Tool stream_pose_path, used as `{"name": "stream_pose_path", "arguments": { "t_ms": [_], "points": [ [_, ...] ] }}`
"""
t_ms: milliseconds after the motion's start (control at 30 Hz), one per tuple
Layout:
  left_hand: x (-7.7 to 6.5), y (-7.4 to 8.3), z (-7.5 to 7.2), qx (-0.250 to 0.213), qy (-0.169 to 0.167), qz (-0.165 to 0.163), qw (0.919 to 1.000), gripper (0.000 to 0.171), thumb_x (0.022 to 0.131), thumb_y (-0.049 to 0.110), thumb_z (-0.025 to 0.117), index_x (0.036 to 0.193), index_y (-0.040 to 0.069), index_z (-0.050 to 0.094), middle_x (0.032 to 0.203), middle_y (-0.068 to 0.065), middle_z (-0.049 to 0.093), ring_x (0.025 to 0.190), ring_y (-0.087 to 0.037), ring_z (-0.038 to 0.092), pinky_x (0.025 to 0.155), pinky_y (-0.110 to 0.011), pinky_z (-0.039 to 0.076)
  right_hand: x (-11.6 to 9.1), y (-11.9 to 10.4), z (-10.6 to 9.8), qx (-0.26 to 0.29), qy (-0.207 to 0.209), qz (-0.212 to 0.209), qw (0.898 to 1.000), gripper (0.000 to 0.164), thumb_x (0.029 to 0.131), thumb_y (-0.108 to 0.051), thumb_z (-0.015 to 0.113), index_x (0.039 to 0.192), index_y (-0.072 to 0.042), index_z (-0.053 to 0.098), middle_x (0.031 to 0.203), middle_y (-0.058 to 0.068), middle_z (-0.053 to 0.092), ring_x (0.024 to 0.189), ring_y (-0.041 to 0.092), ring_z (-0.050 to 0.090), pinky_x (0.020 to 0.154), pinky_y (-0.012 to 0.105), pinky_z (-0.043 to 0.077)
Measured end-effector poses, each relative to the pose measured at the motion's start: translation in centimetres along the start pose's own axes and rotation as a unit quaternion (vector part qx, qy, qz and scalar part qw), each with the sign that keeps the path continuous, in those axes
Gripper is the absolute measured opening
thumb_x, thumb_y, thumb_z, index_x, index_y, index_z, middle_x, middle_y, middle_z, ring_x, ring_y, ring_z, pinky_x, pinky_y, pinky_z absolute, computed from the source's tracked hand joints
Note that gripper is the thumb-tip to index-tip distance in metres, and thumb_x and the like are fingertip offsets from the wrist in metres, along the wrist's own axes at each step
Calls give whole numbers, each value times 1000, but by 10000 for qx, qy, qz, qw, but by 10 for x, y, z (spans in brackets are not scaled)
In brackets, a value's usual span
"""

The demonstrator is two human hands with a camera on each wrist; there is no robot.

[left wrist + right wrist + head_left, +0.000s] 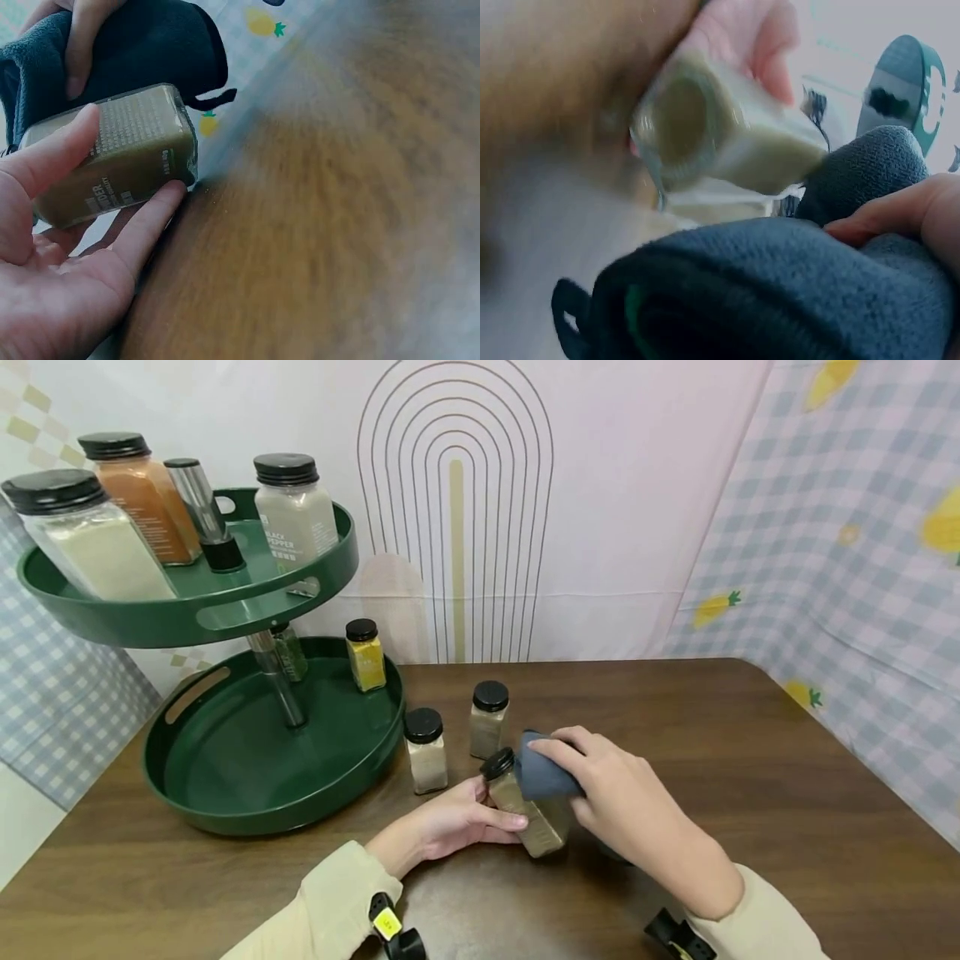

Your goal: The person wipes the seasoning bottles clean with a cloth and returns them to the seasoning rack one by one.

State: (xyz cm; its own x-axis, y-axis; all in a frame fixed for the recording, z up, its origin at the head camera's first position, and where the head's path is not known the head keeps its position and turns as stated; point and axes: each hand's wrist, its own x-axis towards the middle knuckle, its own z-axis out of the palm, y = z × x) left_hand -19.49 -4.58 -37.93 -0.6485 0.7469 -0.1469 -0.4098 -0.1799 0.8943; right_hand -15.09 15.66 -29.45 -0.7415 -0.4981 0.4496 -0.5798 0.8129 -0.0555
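Note:
My left hand (468, 817) holds a tilted spice jar (536, 827) with a black lid, thumb on one side and fingers beneath. The jar's contents look greenish-tan, and small print covers its side in the left wrist view. A folded blue-grey cloth (543, 770) is gripped in my right hand (618, 785), against the upper part of the jar near its lid. In the right wrist view the cloth (802, 277) hangs with a small loop at its edge, and the jar's square base (682, 124) faces the camera.
Two small spice jars, one pale (427, 764) and one greyish (489, 727), stand on the wooden table (712, 735) behind my hands. At left rises a two-tier green tray stand (277, 814). Its lower tier bears a yellow jar (367, 662); larger jars and a metal cylinder (202, 510) stand above.

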Motion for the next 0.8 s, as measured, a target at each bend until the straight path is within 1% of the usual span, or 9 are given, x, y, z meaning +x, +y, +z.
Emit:
{"name": "stream_pose_path", "arguments": {
  "t_ms": [100,267,333,433,533,600,700,800],
  "points": [
    [1,1,1,-22,43,-10,10000,68,86,-8,55,144,11,25,121,-5,54,100,-14,57,95,-44,45,-1,-4,3,-59,-68,-87,9999,54,69,4,68,118,-17,61,108,3,60,90,20,63,59,34,51],
    [1,1,2,36,128,-84,9999,66,86,-6,56,143,10,27,119,-6,55,98,-14,57,95,-45,45,-3,-8,2,-319,-299,-47,9990,50,69,1,70,115,-17,62,106,6,58,88,22,62,55,34,51],
    [1,0,2,22,158,-112,9998,65,86,-6,56,142,9,28,119,-6,55,98,-14,58,95,-45,46,-4,-11,1,-558,-377,-54,9977,49,67,1,71,111,-18,62,103,7,57,85,23,61,52,33,49],
    [1,0,2,0,211,-109,9997,62,86,-6,57,140,8,29,119,-7,56,100,-15,59,94,-45,46,-6,-13,1,-975,-574,-39,9936,45,64,1,72,104,-19,60,96,7,55,77,22,58,46,31,43],
    [1,0,2,31,236,-97,9997,61,86,-5,57,139,6,30,122,-10,55,104,-18,58,95,-45,46,-9,-13,0,-1335,-940,106,9865,41,65,1,72,97,-19,58,89,6,53,70,22,55,43,30,38],
    [1,0,2,73,244,-99,9996,60,86,-4,58,138,6,30,124,-13,54,107,-20,58,95,-45,45,-10,-13,0,-1428,-1255,256,9814,38,67,1,72,95,-20,58,87,6,53,69,23,55,43,31,38],
    [1,0,3,119,256,-115,9995,60,86,-4,58,138,6,31,126,-15,53,110,-23,56,95,-45,45,-12,-10,1,-1421,-1792,485,9723,36,70,0,71,98,-21,62,87,7,54,71,26,56,45,35,42],
    [1,0,2,163,271,-107,9994,60,86,-4,58,138,6,31,127,-17,52,111,-24,56,95,-46,45,-13,-7,1,-1336,-2216,622,9639,34,72,0,71,98,-21,64,87,7,56,71,27,56,48,38,44]
  ]
}}
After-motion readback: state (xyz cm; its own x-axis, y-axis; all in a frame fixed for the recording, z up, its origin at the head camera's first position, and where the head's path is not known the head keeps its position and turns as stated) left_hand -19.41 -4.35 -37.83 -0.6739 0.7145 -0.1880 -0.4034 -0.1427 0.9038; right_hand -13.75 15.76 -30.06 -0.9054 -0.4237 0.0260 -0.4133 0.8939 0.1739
